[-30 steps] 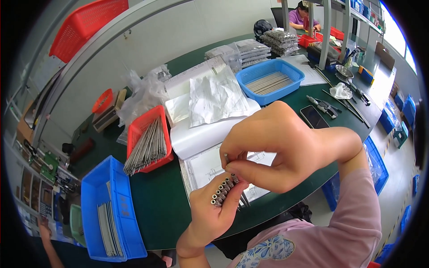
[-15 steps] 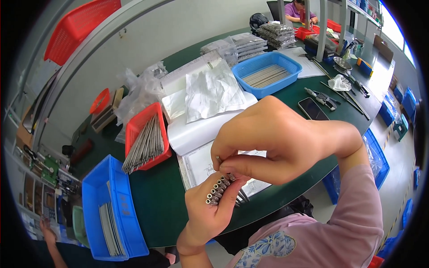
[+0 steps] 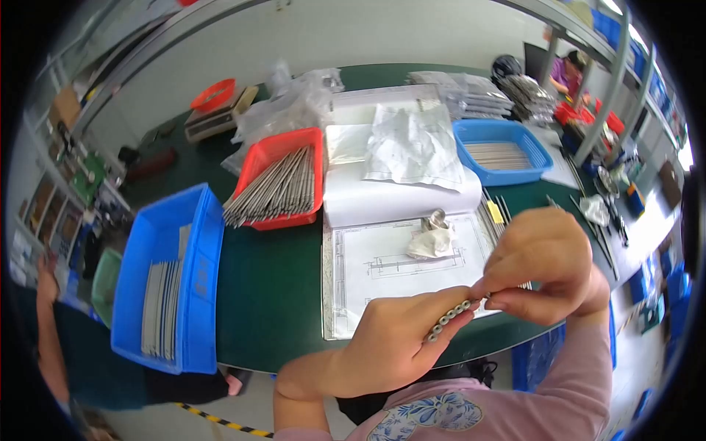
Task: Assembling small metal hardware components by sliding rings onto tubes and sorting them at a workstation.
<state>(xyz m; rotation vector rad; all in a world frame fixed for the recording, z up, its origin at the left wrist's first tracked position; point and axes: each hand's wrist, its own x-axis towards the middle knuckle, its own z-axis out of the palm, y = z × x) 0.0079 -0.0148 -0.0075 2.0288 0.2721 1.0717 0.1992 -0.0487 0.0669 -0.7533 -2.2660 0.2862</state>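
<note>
Over the front of the table, my left hand (image 3: 393, 334) is closed round several metal rods (image 3: 446, 321). Their round, hollow-looking ends line up in a slanting row between thumb and forefinger, while the rest of their length is hidden. My right hand (image 3: 544, 261) meets the upper right end of that row, thumb and forefinger pinched on a small metal piece (image 3: 487, 296) that is mostly covered. Under and beyond both hands lies a printed drawing sheet (image 3: 353, 294), with a crumpled white cloth (image 3: 432, 244) and a small metal cup-like piece (image 3: 437, 218) on it.
A red basket (image 3: 318, 173) of metal rods and a blue bin (image 3: 202, 294) with more rods stand left. A light-blue basket (image 3: 544, 165) of rods is at back right. Plastic bags (image 3: 287, 110) lie behind. Other people are at far left and far right.
The view has swung, so table things sit differently in it. Both hands have moved right relative to the table, uncovering the drawing, the cloth and the metal piece. My right hand now touches the row's end.
</note>
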